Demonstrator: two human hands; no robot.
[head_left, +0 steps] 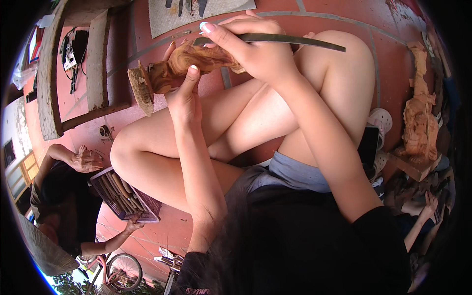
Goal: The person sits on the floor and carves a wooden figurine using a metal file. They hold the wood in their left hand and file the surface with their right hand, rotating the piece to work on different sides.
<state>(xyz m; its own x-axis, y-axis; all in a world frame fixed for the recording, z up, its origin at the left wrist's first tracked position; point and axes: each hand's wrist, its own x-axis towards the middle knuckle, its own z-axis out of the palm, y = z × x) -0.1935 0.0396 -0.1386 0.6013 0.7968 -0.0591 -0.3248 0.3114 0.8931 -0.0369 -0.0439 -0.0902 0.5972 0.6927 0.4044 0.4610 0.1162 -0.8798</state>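
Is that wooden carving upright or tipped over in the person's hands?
Tipped: the carving lies sideways, its rough base at the left, the rest extending right.

Red tiled floor [167, 233], wooden frame [49, 73].

Head-worn fisheye: faces steeply down, close above wearer's legs [255, 114], red floor [167, 230] around.

Wears a black top [314, 246] with short black sleeves [376, 228] and some pink lettering [198, 291]. Also wears grey-blue shorts [301, 172].
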